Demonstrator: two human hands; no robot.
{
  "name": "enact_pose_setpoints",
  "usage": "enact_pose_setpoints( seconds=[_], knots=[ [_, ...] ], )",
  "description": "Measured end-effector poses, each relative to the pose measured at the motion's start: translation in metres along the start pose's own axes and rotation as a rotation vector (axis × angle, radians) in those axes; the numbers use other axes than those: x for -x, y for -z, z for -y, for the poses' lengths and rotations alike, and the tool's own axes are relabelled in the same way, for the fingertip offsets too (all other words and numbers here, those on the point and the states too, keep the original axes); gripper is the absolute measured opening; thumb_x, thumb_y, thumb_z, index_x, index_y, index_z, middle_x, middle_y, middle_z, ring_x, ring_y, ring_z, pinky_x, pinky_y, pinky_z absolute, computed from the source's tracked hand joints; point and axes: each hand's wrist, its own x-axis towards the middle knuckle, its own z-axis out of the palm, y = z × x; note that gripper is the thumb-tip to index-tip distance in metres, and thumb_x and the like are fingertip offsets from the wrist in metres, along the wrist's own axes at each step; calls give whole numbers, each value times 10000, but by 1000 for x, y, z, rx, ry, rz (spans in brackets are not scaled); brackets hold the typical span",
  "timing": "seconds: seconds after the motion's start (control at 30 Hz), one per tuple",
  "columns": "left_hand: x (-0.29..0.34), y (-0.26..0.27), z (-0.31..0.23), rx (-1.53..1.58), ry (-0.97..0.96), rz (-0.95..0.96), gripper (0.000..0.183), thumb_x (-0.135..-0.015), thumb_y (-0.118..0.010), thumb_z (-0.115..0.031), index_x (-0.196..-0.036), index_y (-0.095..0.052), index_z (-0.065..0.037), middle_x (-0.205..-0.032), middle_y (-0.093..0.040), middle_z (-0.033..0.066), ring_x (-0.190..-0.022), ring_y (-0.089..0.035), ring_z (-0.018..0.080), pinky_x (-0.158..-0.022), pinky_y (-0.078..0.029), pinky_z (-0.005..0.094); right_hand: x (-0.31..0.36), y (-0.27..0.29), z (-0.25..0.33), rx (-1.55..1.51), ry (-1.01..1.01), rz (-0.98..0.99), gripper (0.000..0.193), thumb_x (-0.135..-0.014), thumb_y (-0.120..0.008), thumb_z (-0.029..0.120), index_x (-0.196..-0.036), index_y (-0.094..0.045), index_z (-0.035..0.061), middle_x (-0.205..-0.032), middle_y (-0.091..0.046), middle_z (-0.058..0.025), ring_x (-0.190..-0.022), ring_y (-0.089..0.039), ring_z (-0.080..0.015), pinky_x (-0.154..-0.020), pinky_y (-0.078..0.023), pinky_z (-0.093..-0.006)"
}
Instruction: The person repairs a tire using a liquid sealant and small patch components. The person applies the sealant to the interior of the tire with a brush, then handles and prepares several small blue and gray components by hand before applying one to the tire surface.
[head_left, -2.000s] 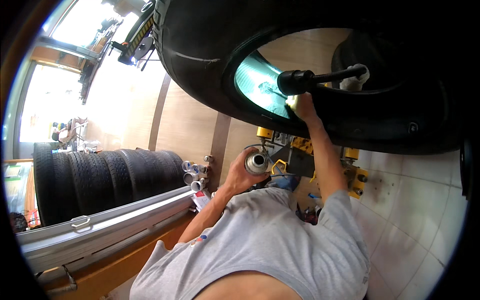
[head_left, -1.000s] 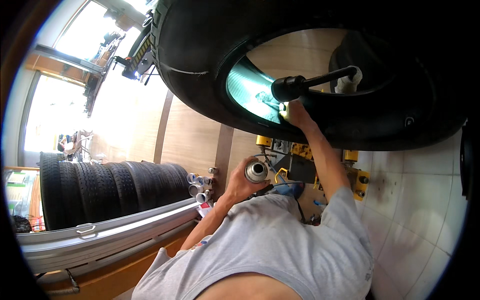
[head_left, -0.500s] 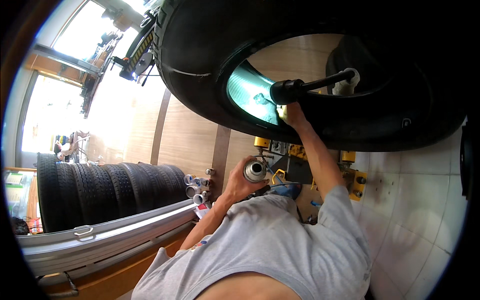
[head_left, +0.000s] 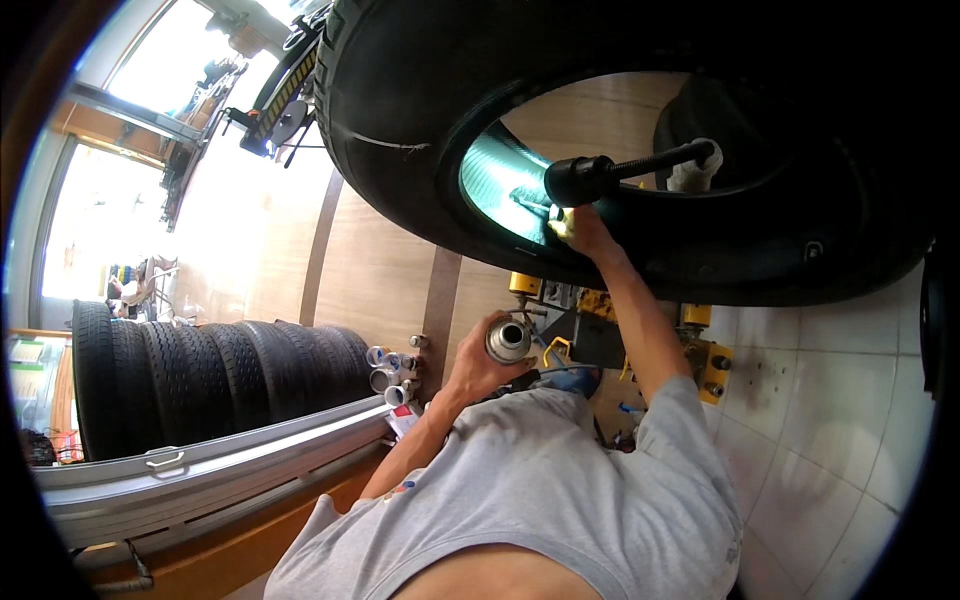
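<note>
Head: right hand (head_left: 587,234) inside tire (head_left: 400,190), left hand (head_left: 476,362) on metal can (head_left: 508,347).
Left clamped around can, near shirt (head_left: 540,470), outside tire. Right closed on thin tool (head_left: 535,205), tip at lit inner wall (head_left: 488,185), just beside black lamp (head_left: 578,181); contact unclear.

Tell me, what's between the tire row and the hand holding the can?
In the head view, a cluster of pale cylinders and a dark floor stripe lie there.

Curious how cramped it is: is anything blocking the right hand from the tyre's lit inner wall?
Nothing visible is: the right hand holds a thin tool pointing at the lit inner wall. The black lamp appears just above the hand in view.
</note>
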Motion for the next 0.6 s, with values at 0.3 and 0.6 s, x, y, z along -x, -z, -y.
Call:
enact_pose_setpoints(
  seconds=[0.3, 0.6],
  knots=[
    [-1, -1, 0, 30, 8, 17, 762, -618, -890, -123, -1267, -508, -7, -1053, -676, 109, -992, -643, 177, -911, -515, 327, 3, 16, 11, -14, 9, -57, 262, -761, -722, 96, -967, -621, -32, -932, -665, -256, -895, -654, -394, -778, -520, -457],
    [-3, -1, -2, 22, 32, 15, 756, -618, -891, -124, -1262, -513, -2, -1054, -681, 115, -991, -649, 175, -908, -518, 329, 1, 9, 13, -107, -31, -65, 389, -742, -768, 110, -1060, -578, -10, -1019, -616, -260, -977, -595, -412, -835, -495, -477]
  ],
)
